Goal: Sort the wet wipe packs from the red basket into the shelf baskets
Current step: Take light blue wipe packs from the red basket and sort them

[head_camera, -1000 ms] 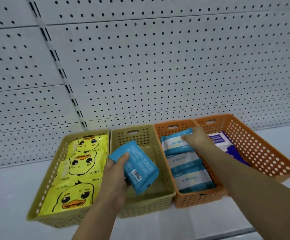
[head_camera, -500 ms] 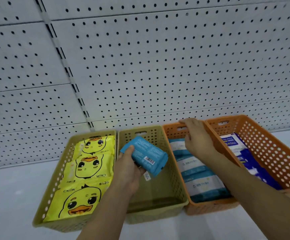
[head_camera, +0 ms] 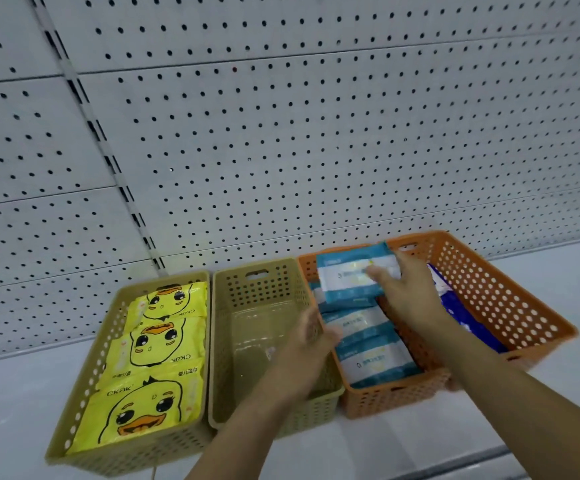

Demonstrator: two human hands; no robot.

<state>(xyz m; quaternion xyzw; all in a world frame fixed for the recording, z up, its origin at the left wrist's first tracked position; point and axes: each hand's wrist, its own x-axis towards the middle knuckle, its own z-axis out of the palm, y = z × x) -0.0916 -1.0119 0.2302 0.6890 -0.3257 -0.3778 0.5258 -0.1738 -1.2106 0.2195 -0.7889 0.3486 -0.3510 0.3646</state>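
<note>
**A:** What fills most of the view?
**B:** A white pegboard wall [head_camera: 316, 133], with a pale shelf [head_camera: 11, 410] running along below it.

**A:** And on the shelf?
**B:** Four perforated baskets stand side by side. From the left they are the left tan basket [head_camera: 125, 459], a second tan basket [head_camera: 257, 285], an orange basket [head_camera: 385, 396] and a far-right orange basket [head_camera: 510, 299]. Each is touching or just beside the next.

**A:** What lies in them?
**B:** Three yellow duck packs [head_camera: 157, 344] sit in a row, near to far, in the left tan basket. Blue-and-white packs [head_camera: 375, 362] lie in the orange basket. Dark blue packs [head_camera: 468, 317] are in the far-right one, partly hidden by the right forearm.

**A:** Where is the pack being handled?
**B:** The raised pack [head_camera: 347, 275] is tilted up over the far end of the orange basket, above the ones lying there. The right hand [head_camera: 409, 292] grips its right edge, thumb across the label face.

**A:** And the other hand?
**B:** The left hand [head_camera: 309, 344] is blurred. It is over the rim between the second tan basket and the orange basket, fingertips toward the packs. I cannot tell whether it is spread or pinching anything.
</note>
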